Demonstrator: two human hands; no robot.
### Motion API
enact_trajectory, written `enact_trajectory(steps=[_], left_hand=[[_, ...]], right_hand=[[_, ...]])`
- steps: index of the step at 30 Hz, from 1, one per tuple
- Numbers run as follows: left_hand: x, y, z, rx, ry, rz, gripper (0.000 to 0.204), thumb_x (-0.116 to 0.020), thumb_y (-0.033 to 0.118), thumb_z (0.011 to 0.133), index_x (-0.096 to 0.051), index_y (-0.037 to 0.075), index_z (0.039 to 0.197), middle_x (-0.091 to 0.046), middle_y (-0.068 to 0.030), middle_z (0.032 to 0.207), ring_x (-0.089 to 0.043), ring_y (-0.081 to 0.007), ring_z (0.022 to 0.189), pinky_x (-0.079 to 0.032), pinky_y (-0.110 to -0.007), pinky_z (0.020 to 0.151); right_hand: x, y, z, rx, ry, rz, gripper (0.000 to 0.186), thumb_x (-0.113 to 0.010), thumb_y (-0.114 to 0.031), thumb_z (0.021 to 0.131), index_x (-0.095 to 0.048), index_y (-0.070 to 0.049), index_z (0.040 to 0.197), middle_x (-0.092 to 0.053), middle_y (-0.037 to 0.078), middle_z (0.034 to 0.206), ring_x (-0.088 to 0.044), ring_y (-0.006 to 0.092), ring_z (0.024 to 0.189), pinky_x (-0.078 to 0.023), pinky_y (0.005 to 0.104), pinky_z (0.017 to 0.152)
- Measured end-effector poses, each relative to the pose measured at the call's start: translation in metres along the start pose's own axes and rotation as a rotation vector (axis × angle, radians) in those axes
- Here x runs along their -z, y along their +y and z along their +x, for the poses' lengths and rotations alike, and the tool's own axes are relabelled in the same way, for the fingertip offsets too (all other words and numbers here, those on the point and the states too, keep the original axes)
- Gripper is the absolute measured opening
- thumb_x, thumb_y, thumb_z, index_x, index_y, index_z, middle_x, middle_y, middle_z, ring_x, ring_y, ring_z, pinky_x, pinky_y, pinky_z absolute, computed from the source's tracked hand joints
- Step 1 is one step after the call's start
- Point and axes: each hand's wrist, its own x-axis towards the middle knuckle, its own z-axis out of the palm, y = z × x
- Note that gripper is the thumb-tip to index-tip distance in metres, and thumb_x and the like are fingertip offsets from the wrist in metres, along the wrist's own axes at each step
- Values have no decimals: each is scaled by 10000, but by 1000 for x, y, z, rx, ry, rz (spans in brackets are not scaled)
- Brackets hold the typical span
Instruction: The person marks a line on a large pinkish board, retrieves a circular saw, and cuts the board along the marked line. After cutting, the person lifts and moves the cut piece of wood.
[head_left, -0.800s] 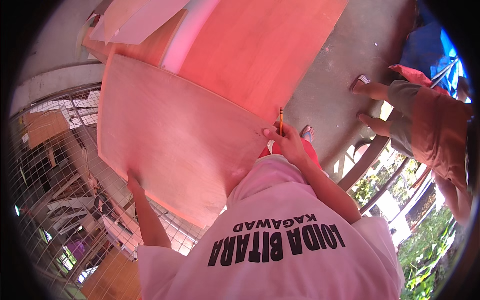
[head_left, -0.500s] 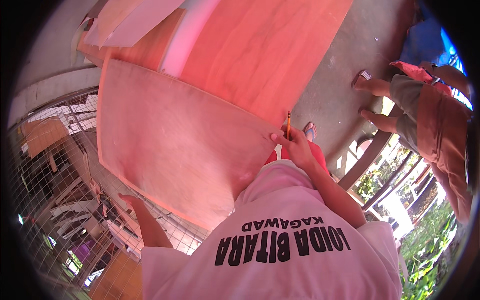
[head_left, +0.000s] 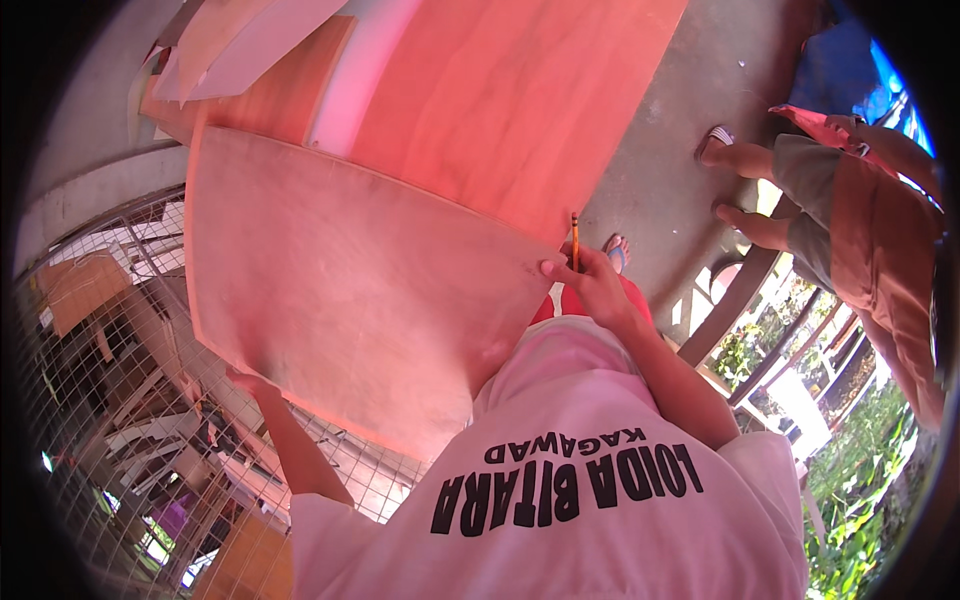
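Note:
A smooth, thin board, like a plywood sheet (head_left: pixel 350 270), lies tilted in front of me over a larger reddish wooden panel. My right hand (head_left: pixel 600 288) grips its near right corner, thumb on top. An orange pencil (head_left: pixel 575 243) sticks up from between the fingers of that hand. At the sheet's left edge is my left hand (head_left: pixel 258 385), its fingers closed against the rim and partly hidden.
The reddish panel (head_left: pixel 500 110) reaches away from me, with pale offcut pieces (head_left: pixel 240 45) at its far left. A wire mesh (head_left: pixel 110 350) with scrap behind it runs along the left. Another person (head_left: pixel 810 210) is at the right, on the concrete floor (head_left: pixel 690 90).
My left hand has moved up to meet the left edge of the sheet; before, it was apart from it. The right hand keeps its hold on the corner and the pencil.

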Motion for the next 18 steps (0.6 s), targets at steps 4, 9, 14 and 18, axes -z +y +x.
enact_trajectory(steps=[4, 9, 14, 18], left_hand=[[0, -7, -2, -59, 68, -17, 776, -308, 619, 993, -310, 118, 1586, -289, -189, 1637, -287, -358, 1495, -222, -519, 1231], [21, 7, 0, 53, 67, 127, 830, -418, 671, 936, -357, 144, 1574, -319, -215, 1618, -359, -370, 1462, -307, -515, 1187], [-8, 29, -45, -19, 416, 668, 835, -569, 635, 893, -456, 63, 1491, -374, -273, 1557, -389, -390, 1441, -386, -535, 1134], [-86, 41, -103, -805, 209, 960, 723, -668, 561, 883, -589, 33, 1370, -391, -271, 1543, -385, -406, 1442, -436, -526, 1098]], right_hand=[[-5, 4, 3, 46, -10, 34, 322, -744, -309, 935, -637, -6, 919, -515, -38, 764, -451, 66, 737, -378, 277, 668], [-1, 4, -6, -6, -24, -15, 322, -749, -311, 935, -637, -10, 910, -523, -34, 774, -460, 67, 749, -384, 278, 678], [-1, -4, -2, 24, -47, 68, 356, -771, -332, 916, -632, -4, 899, -520, -26, 764, -464, 72, 728, -382, 286, 655], [7, 0, 1, -27, -29, -70, 392, -779, -359, 906, -642, 9, 922, -560, -6, 773, -507, 80, 730, -435, 289, 663]])
